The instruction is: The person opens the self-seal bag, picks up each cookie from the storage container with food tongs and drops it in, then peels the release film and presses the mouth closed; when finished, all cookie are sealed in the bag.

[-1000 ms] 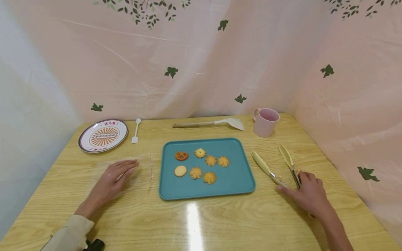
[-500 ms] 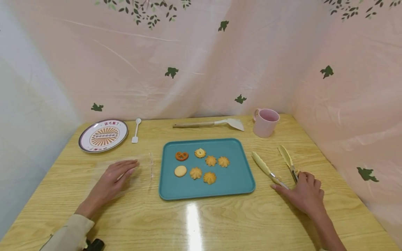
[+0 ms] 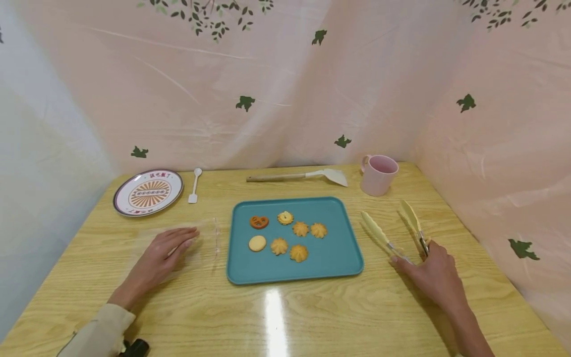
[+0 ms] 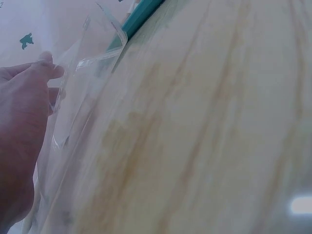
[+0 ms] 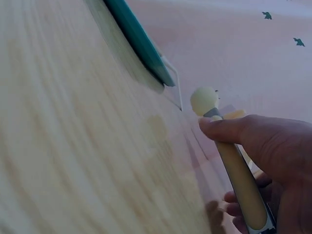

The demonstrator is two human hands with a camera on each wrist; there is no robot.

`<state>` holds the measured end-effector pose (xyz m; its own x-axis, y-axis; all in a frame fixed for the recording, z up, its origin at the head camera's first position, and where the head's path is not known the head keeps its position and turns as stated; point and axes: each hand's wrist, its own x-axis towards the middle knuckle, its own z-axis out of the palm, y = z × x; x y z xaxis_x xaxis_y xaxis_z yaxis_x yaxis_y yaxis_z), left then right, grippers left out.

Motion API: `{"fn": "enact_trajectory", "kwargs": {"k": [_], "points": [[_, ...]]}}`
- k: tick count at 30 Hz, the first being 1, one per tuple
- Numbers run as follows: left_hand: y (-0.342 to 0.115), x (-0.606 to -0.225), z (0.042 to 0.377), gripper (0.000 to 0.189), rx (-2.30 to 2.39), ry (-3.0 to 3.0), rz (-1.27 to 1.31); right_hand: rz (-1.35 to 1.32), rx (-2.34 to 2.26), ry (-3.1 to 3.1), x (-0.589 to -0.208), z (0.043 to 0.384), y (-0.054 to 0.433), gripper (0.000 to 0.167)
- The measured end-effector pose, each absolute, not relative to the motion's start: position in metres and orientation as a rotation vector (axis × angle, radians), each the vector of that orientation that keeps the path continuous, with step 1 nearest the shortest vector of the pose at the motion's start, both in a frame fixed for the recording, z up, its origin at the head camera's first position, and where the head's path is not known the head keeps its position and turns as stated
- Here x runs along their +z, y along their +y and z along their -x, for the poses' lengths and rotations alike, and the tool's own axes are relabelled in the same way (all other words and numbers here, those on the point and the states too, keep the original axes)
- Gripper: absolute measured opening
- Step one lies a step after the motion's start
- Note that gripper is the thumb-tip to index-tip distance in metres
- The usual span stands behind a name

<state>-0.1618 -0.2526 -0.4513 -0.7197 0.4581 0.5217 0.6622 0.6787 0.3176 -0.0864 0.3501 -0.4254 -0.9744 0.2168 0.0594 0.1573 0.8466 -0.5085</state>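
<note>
While both hands rest on it, the table (image 3: pixel 312 317) shows as a pale yellow wood-grain top with a glossy finish that throws back a bright streak of light near its front edge. Pink sheeting (image 3: pixel 312 99) printed with dark green leaves and sprigs hangs close behind and to the right, and a paler, bluish stretch of the same stuff closes the left side.

The right hand (image 3: pixel 434 277) grips the handle end of the yellow tongs (image 3: pixel 397 233) at the right of the table, thumb pressed along one arm in the right wrist view; the two arms stand spread apart, tips pointing away from the person. The left hand (image 3: pixel 160 253) lies flat with straight fingers on a clear plastic bag (image 3: pixel 200 238), which rests on the table just left of the teal tray (image 3: pixel 339 258).

On the tray lie seven biscuits (image 3: pixel 285 235): a brown pretzel shape, a plain round one and several piped rosettes. Behind the tray a wooden-handled spatula (image 3: pixel 299 175) lies crosswise, a pink mug (image 3: pixel 378 174) stands at the back right, and a small white spoon (image 3: pixel 194 185) lies beside a round plate (image 3: pixel 147 192) at the back left.

The plate carries an orange sunburst pattern and red characters along its upper rim, too small to read. No other writing shows.
</note>
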Motion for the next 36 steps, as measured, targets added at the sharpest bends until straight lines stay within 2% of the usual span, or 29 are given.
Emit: {"fn": "enact_trajectory", "kwargs": {"k": [2, 5, 14, 22, 31, 36], "points": [[-0.253, -0.451, 0.162, 0.031, -0.693, -2.496, 0.867, 0.257, 0.855, -2.902, -0.422, 0.088, 0.351, 0.066], [-0.253, -0.452, 0.161, 0.031, -0.692, -2.499, 0.859, 0.168, 0.921, -2.916, -0.419, 0.088, 0.352, 0.064], [-0.253, -0.452, 0.162, 0.032, -0.696, -2.493, 0.871, 0.113, 0.803, -3.004, -0.412, 0.083, 0.345, 0.101], [-0.253, -0.452, 0.161, 0.033, -0.695, -2.507, 0.860, -0.082, 0.731, -2.939, -0.408, 0.086, 0.335, 0.078], [-0.254, -0.453, 0.162, 0.033, -0.709, -2.492, 0.876, -0.225, 0.663, -2.956, -0.403, 0.095, 0.322, 0.079], [-0.255, -0.454, 0.163, 0.033, -0.699, -2.496, 0.871, -0.293, 0.638, -2.967, -0.404, 0.099, 0.317, 0.074]]}}
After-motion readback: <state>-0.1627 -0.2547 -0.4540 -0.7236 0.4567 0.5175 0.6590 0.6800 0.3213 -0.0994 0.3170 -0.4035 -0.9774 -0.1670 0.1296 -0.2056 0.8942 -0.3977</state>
